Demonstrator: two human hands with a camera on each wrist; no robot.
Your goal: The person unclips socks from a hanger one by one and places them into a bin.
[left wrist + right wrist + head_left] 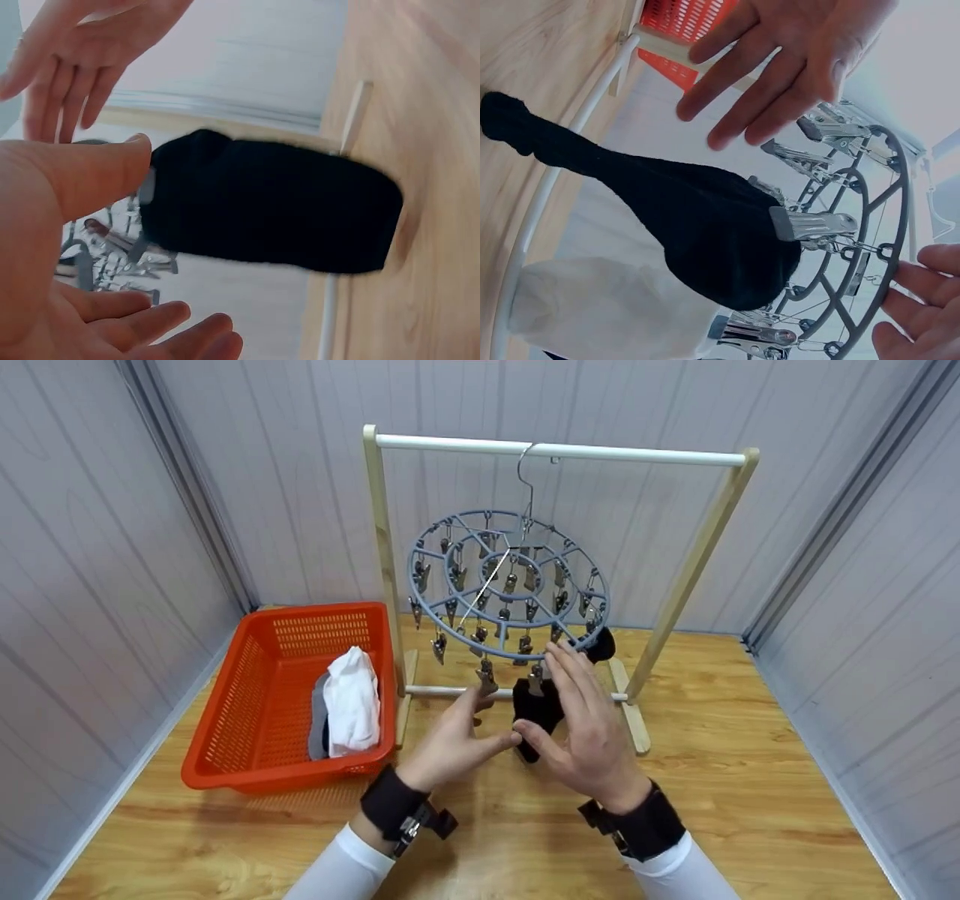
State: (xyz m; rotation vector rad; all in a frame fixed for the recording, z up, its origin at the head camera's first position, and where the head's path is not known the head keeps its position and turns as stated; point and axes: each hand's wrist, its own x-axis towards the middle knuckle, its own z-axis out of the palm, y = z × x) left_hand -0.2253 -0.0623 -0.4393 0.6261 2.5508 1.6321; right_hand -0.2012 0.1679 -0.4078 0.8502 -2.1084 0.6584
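Observation:
A round grey clip hanger (504,652) hangs by its hook, with metal clips dangling beneath. One metal clip (814,224) grips a black sock (536,709), which hangs down below the ring. My right hand (591,726) has its fingers extended against the ring's front edge; its fingertips meet the rim in the right wrist view. To the sock's left is my left hand (450,742), fingers spread and nothing in its grasp. A white sock (607,304) also hangs from a clip in the right wrist view. Another dark piece (602,645) shows behind the ring.
The hanger's hook is over the white bar (637,453) of a wooden-legged rack (686,577). An orange basket (225,712) stands left of it, holding a white cloth (352,705) and a grey one (319,720). Pale walls enclose the wooden floor (750,780).

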